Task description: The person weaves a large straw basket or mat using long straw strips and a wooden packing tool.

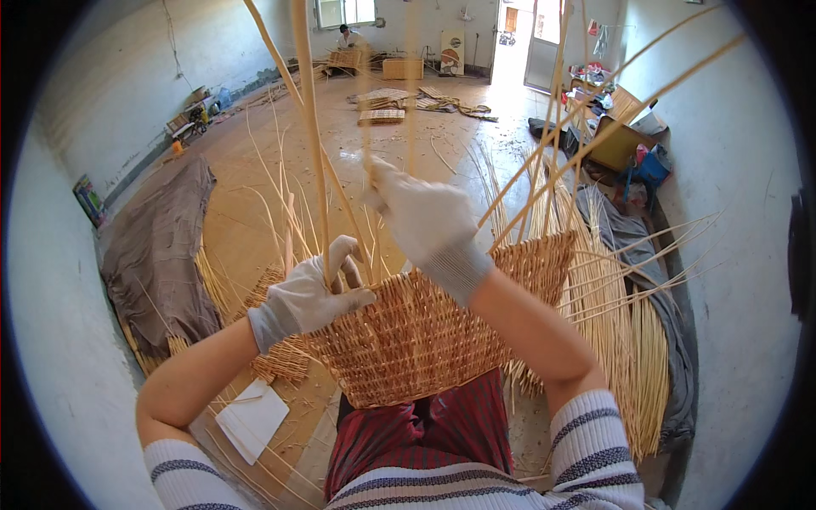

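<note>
A woven wicker panel [425, 344], tan and brown, stands tilted against my lap, with long rods rising from its upper edge. At the left end of that edge, my left hand [313, 296], in a white knit glove, has its fingers curled around a thick upright wicker rod [311, 127], its thumb lying along the weave. My right hand [425, 212], gloved too and smeared by motion, is raised above the middle of the edge. Its fingers are closed on a thin wicker rod [365, 93], also blurred. More rods [595, 153] slant up to the right.
Bundles of peeled rods [608, 331] lie at my right, beside dark cloth [676, 357]. A brown cloth [166, 255] covers more rods at left. Woven pieces [280, 357] and a white sheet [253, 418] are on the floor. A person [348, 37] sits far back near a window.
</note>
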Available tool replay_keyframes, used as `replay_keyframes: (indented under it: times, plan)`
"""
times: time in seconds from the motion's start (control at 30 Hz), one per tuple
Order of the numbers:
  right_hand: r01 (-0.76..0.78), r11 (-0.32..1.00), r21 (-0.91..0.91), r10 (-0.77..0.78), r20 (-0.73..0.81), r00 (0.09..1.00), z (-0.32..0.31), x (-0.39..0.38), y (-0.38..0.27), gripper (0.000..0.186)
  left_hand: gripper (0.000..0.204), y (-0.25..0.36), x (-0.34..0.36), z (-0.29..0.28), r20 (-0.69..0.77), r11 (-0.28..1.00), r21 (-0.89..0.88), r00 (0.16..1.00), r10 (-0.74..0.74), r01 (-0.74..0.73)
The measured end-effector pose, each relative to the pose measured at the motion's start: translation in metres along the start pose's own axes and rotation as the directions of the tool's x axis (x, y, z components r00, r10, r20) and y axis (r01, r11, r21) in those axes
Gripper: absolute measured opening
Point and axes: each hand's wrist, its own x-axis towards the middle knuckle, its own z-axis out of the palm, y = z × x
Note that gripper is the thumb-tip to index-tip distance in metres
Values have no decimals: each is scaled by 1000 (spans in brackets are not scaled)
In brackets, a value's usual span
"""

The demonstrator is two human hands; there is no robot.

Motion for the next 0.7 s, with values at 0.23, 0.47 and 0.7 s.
replay_keyframes:
  times: [0.23,0.47,0.7]
  plan:
    - [294,902,-315,-114,483,868,2,49,-30,28,66,6,-12,-5,38,998,-29,998,-51,52]
    - [689,711,-139,-665,-452,595,-86,61,-35,28,47,2,-8,-15,77,972,160,980,-186,172]
    - [209,433,877,79,-268,960,-73,-13,48,26,56,-2,-6,-20,112,985,76,980,-162,154]
